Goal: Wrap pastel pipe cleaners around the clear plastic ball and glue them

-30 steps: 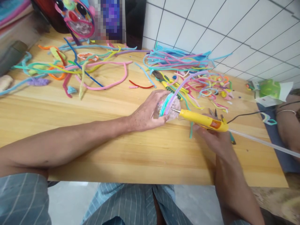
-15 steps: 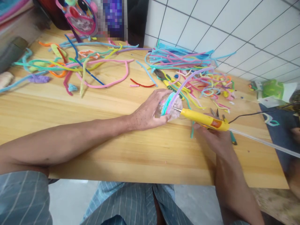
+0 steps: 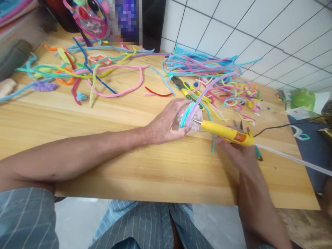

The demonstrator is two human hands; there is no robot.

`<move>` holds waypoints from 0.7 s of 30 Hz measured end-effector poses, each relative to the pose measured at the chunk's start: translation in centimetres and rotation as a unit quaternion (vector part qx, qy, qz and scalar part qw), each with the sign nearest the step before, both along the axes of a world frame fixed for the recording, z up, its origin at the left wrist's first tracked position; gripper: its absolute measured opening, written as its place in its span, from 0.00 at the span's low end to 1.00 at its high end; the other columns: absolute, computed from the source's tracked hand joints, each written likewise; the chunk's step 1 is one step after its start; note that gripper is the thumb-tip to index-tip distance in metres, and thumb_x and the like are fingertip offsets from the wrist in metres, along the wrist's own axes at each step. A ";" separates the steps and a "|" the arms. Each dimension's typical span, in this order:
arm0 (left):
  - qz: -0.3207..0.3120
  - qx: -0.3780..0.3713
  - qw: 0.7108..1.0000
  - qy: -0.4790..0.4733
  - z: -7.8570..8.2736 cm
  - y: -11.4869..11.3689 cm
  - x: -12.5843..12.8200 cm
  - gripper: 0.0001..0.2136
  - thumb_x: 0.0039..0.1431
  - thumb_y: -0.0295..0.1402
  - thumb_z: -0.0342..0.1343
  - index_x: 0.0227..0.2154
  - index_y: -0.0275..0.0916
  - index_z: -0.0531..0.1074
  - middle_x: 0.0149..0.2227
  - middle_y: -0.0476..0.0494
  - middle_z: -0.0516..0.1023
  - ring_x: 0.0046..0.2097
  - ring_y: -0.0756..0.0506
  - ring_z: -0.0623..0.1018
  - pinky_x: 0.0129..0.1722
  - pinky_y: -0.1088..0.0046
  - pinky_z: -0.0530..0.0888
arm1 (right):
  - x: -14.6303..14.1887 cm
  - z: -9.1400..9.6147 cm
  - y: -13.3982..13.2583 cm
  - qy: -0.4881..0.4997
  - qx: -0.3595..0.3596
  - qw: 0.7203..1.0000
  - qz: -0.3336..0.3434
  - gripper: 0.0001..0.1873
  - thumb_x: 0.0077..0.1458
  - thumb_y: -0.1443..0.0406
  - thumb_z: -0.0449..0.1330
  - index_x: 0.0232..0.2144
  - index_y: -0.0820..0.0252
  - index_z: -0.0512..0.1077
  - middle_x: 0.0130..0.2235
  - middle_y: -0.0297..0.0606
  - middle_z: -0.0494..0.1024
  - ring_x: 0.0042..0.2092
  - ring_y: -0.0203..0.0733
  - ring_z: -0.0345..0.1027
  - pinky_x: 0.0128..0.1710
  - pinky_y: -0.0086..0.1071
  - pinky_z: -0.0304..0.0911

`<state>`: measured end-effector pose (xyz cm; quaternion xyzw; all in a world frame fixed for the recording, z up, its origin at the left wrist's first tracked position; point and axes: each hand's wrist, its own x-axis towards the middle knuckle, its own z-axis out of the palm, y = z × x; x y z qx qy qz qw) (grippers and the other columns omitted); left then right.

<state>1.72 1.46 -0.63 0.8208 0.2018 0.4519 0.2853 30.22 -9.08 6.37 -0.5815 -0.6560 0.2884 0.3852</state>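
Observation:
My left hand (image 3: 167, 121) is closed around a clear rounded object (image 3: 198, 116) with whitish, see-through filling; its exact kind I cannot make out. Colored pipe cleaners run across it side by side, among them a teal one (image 3: 185, 116) and a purple one (image 3: 207, 89) whose long free end sticks up to the right. In my right hand (image 3: 237, 150) is a yellow hot glue gun (image 3: 220, 130), gripped from below. Its metal tip is at the purple pipe cleaner's edge on the clear object. A clear glue stick (image 3: 290, 156) extends from the gun's back.
Behind the hands lie yellow-handled pliers (image 3: 184, 90), a bundle of pipe cleaners (image 3: 199, 62) and a heap of short bent pieces (image 3: 241, 93). More pipe cleaners (image 3: 116, 93) are strewn at left. A black cord (image 3: 277, 124) trails rightward. White tiled wall (image 3: 233, 24) stands behind.
Almost nothing differs. Both hands, the clear object and the glue gun keep their places against each other; the whole view has shifted very slightly.

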 end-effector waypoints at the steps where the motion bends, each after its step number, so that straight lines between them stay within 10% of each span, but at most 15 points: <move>1: -0.001 -0.003 1.000 0.001 0.0 0.0 0.0 0.38 0.67 0.46 0.64 0.75 0.46 0.58 0.72 0.31 0.70 0.73 0.29 0.71 0.75 0.41 0.70 | 0.0 0.0 0.0 -0.002 0.005 1.000 0.000 0.05 0.62 0.57 0.74 0.39 0.47 0.83 0.31 0.32 0.78 0.30 0.41 0.71 0.25 0.33 0.67; 21: -0.009 0.011 1.000 -0.017 -0.4 0.3 0.2 0.38 0.69 0.48 0.63 0.75 0.44 0.58 0.71 0.29 0.71 0.72 0.29 0.72 0.74 0.42 0.71 | 0.6 -1.1 0.4 0.028 0.021 0.999 -0.025 0.10 0.58 0.56 0.76 0.41 0.48 0.84 0.36 0.33 0.83 0.37 0.44 0.77 0.33 0.34 0.75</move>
